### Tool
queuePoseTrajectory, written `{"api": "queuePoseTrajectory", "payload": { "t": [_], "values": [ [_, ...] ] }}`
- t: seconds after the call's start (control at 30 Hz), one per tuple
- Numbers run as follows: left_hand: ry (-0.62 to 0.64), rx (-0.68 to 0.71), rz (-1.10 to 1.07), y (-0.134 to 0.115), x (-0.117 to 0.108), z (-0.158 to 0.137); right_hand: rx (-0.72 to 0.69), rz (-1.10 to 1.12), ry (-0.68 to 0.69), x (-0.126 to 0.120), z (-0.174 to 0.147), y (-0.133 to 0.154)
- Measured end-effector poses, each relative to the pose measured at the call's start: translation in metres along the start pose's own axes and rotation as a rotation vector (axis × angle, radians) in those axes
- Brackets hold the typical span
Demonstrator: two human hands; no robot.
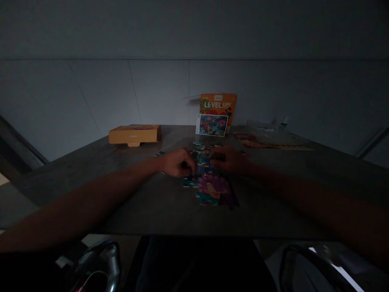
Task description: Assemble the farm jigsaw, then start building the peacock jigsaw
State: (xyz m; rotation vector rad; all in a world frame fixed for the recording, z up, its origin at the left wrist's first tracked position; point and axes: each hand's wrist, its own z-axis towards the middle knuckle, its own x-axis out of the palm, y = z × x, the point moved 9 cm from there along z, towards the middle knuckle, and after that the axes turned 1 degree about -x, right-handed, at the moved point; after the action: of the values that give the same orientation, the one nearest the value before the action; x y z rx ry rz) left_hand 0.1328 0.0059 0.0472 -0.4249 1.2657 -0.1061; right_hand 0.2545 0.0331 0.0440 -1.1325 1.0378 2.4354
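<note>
Right, two hands at work on the counter [152, 211]: the left hand [179, 162] curls beside the puzzle pieces [212, 188], the right hand [227, 159] has its fingertips at their blue patch. Whether either grip has hold of a piece, I can't tell, and it's too dim to count those. Behind them: one orange box [135, 135] lying left, one upright LEVEL UP! panel [218, 103], one picture card [212, 125] before it.

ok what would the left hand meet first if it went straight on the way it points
The left hand would probably meet the blue puzzle pieces first, then the right hand; depth is unclear.
</note>
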Motion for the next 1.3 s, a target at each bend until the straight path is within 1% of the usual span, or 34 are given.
{"api": "queuePoseTrajectory", "payload": {
  "t": [0.2,0.33,0.53,0.7,0.9,1.13,1.3],
  "values": [
    [0.071,-0.051,-0.092,0.002,0.009,0.000,0.000,0.002,0.058,0.006,0.001,-0.001],
    [0.064,-0.071,-0.066,0.004,0.011,0.000,-0.001,-0.029,0.066,0.006,0.001,0.001],
    [0.077,-0.079,0.021,-0.001,0.016,0.002,0.010,-0.062,0.076,0.008,0.001,0.001],
    [0.038,-0.115,0.024,-0.002,0.010,0.002,0.006,-0.107,0.081,0.010,0.001,0.000],
    [0.082,-0.107,0.072,0.003,0.012,0.001,0.071,-0.155,0.111,0.011,0.001,-0.002],
    [0.079,-0.069,0.094,0.003,0.013,0.002,0.066,-0.155,0.111,0.013,0.001,-0.001],
    [0.072,-0.052,0.060,0.000,0.012,0.002,0.075,-0.154,0.120,0.014,0.000,-0.002]
  ]
}}
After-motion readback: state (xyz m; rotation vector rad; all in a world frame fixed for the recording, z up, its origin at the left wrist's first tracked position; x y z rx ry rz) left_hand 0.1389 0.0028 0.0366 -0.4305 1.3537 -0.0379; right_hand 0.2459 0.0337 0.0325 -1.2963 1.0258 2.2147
